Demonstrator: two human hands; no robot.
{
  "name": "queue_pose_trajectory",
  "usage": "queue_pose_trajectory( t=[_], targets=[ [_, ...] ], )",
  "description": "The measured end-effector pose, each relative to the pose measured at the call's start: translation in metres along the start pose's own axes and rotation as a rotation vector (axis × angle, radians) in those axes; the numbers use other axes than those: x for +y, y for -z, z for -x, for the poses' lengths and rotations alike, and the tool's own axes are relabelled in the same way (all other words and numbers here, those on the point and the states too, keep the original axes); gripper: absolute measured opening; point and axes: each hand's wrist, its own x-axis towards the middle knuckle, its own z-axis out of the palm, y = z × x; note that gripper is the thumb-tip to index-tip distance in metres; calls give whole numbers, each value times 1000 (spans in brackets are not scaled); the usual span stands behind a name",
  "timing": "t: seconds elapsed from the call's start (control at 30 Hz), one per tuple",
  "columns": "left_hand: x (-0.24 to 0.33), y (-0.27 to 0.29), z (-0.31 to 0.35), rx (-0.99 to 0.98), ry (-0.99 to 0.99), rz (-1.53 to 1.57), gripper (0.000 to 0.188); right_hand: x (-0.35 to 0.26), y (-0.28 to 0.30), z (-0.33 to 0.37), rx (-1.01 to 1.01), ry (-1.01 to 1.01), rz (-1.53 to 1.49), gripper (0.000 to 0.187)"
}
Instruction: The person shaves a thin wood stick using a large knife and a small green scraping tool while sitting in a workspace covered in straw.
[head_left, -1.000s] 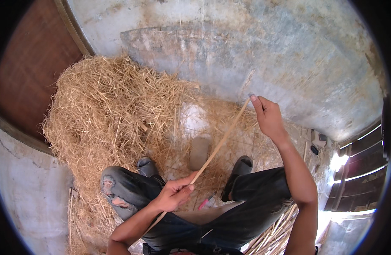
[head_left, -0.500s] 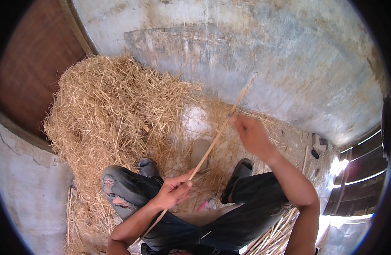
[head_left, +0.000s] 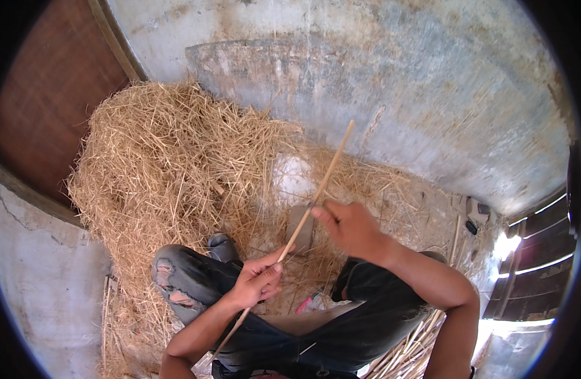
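A long, thin, pale cane-like stick (head_left: 329, 167) slants across the middle, its upper end far and to the right. My left hand (head_left: 256, 284) pinches it between thumb and fingers above my left thigh, and its lower end runs back under my left forearm. Farther up, my right hand (head_left: 357, 230) is closed, its thumb side close to the stick. A tiny dark edge (head_left: 311, 204) shows at the stick beside the right fingertips; what this hand grips is mostly hidden. Below the stick, a grey block (head_left: 300, 231) lies on the floor between my feet.
A big heap of straw (head_left: 170, 151) fills the left, against a stained wall (head_left: 417, 76) and a brown panel (head_left: 50, 101). More sticks (head_left: 401, 354) lie beside my right thigh. Something pink (head_left: 304, 304) is on the floor between my legs; a small black object (head_left: 472, 227) lies at right.
My right hand has moved down and left along the stick, nearer to my left hand. The stick's upper end has swung left. My left hand has stayed nearly in place, still gripping.
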Motion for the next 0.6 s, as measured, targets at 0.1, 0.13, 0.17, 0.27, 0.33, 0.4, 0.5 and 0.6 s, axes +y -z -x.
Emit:
queue_pose_trajectory(
  t=[0.1,0.13,0.17,0.27,0.33,0.4,0.5,0.6],
  targets=[
    [-1,2,-1,10,31,40,52,-4,-6,5,-42,54,-8,50],
    [-3,3,-1,22,40,42,51,4,-4,-3,-14,27,-1,49],
    [-3,3,-2,27,43,46,51,10,0,-11,16,0,13,49],
    [-5,1,-2,3,41,41,51,26,21,-31,184,-122,-60,48],
    [-2,0,-1,8,33,26,51,18,15,-26,122,-144,-34,47],
    [-1,0,0,25,27,29,51,3,-5,-9,29,-33,-15,47],
    [-1,2,-5,15,15,56,51,-17,-20,16,-40,188,0,47],
    [-6,5,-2,40,9,66,50,-10,-10,-7,68,95,-44,47]
  ],
)
